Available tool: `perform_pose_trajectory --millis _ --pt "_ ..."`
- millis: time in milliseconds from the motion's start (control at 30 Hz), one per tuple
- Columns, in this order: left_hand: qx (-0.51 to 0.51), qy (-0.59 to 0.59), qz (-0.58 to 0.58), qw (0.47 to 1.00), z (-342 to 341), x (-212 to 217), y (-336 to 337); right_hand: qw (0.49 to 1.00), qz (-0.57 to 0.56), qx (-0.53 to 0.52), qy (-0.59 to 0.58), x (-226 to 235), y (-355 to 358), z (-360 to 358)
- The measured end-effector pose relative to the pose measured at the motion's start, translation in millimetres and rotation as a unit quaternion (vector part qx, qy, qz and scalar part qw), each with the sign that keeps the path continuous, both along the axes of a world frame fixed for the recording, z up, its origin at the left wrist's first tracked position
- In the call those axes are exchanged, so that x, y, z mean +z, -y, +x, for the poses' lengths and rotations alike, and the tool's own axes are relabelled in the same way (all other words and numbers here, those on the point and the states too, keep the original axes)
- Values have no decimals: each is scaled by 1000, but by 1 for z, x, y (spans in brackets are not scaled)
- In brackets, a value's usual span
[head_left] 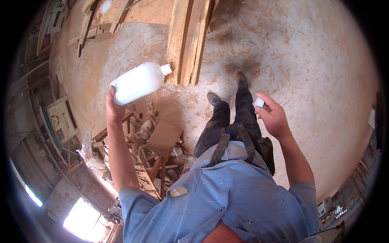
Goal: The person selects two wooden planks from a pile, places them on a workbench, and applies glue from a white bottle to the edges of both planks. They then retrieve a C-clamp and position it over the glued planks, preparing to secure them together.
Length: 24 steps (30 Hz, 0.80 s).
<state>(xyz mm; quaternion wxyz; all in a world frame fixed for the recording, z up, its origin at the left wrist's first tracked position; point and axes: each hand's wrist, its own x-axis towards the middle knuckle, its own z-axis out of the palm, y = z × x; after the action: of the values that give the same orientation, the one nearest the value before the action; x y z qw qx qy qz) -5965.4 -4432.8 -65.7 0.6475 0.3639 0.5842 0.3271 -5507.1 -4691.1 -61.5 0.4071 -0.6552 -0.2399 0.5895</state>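
Observation:
My left hand (113, 104) is closed on the base end of a large white plastic bottle (139, 83). The bottle lies tilted almost on its side, and its open neck points right, at the end of the wooden planks (178, 44). A wet-looking brownish patch shows on the plank by the neck; whether liquid is flowing cannot be told. Out to the right, my right hand (274, 117) pinches a small white cap (259, 102) between thumb and fingers, apart from the bottle.
Below the bottle, wood offcuts and a brown board (164, 138) are heaped on the dusty floor (308, 60). A plastic bag (92, 153) sits at the left, near a framed panel (61, 120). More timber pieces (86, 26) stand at the upper left.

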Motion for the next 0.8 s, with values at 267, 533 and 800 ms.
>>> perform_pose_trajectory --millis 267,533,800 --pt "-8 -49 32 998 11 -4 -7 1000 -9 -6 -1 -2 2 1" --pt "-35 -16 24 999 19 -4 -22 1000 -2 -14 -6 -4 3 4" --pt "-25 -42 30 998 33 -3 -33 1000 -7 -25 -2 -4 2 8"
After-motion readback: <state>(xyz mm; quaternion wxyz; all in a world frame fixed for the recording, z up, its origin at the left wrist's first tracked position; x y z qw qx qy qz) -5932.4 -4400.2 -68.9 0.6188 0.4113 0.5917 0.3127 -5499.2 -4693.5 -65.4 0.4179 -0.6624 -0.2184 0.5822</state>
